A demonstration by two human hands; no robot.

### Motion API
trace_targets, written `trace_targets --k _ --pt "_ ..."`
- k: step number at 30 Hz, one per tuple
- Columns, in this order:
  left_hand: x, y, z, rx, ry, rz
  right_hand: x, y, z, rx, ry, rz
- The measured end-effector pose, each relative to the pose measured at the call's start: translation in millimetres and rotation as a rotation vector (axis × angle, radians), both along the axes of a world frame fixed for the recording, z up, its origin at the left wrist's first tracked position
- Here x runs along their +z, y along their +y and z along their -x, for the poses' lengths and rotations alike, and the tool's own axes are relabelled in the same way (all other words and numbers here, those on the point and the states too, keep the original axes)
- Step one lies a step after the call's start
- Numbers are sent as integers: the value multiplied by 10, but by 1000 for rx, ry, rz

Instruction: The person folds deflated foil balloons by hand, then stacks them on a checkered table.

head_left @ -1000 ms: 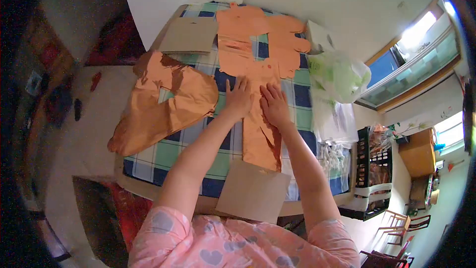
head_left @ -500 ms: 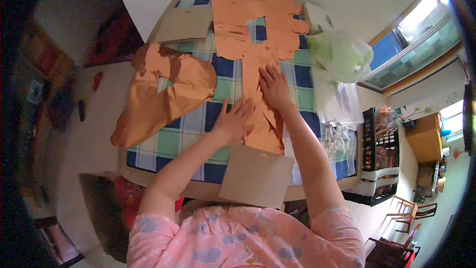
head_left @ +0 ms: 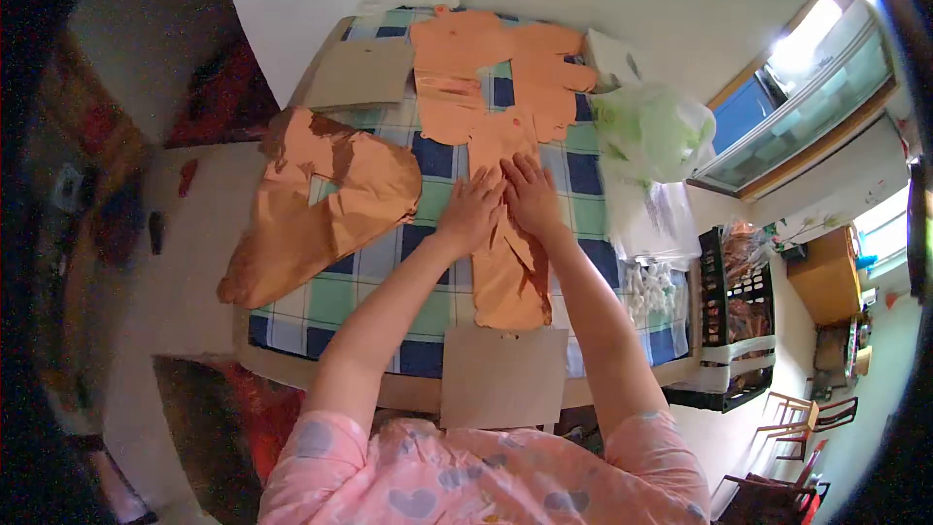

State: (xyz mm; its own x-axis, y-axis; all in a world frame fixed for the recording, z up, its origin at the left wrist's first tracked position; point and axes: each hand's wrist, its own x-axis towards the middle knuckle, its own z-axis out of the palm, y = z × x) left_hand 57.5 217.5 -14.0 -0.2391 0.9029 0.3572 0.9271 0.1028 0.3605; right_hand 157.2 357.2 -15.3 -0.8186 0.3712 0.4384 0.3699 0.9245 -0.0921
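A long copper-coloured foil piece (head_left: 510, 282) lies on the checked tablecloth (head_left: 389, 316), its near end by a beige card (head_left: 505, 379). My left hand (head_left: 473, 206) rests flat on its left side, fingers spread a little. Beside it my right hand (head_left: 532, 196) lies on the same foil, fingers stretched out, the fingertips of both hands close together. To the left is a large creased foil piece (head_left: 340, 194) with a gap in its middle. Flat foil shapes (head_left: 549, 78) spread beyond my hands at the far side.
Another beige card (head_left: 360, 73) lies at the far left of the table. Clear and greenish plastic bags (head_left: 656, 131) stand along the right side. A black crate (head_left: 734, 321) with wrapped contents is beyond the right edge; chairs stand farther right.
My left hand has moved up and right onto the foil, next to my right hand. The view has shifted slightly, so the table items appear lower.
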Motion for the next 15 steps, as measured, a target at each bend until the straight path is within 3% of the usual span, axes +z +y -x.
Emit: trace_targets --k 2,5,8,11,15 --pt "-57 61 -7 30 43 78 -17 1 7 14 19 8" --pt "29 32 -26 35 73 148 -176 182 -1 72 94 399" --pt "-1 24 -31 40 75 139 43 65 -313 178 285 550" --pt "-8 31 -32 37 72 161 -11 -35 -701 173 94 223" --pt "-47 40 -17 4 111 145 144 -308 -800 99 -72 133"
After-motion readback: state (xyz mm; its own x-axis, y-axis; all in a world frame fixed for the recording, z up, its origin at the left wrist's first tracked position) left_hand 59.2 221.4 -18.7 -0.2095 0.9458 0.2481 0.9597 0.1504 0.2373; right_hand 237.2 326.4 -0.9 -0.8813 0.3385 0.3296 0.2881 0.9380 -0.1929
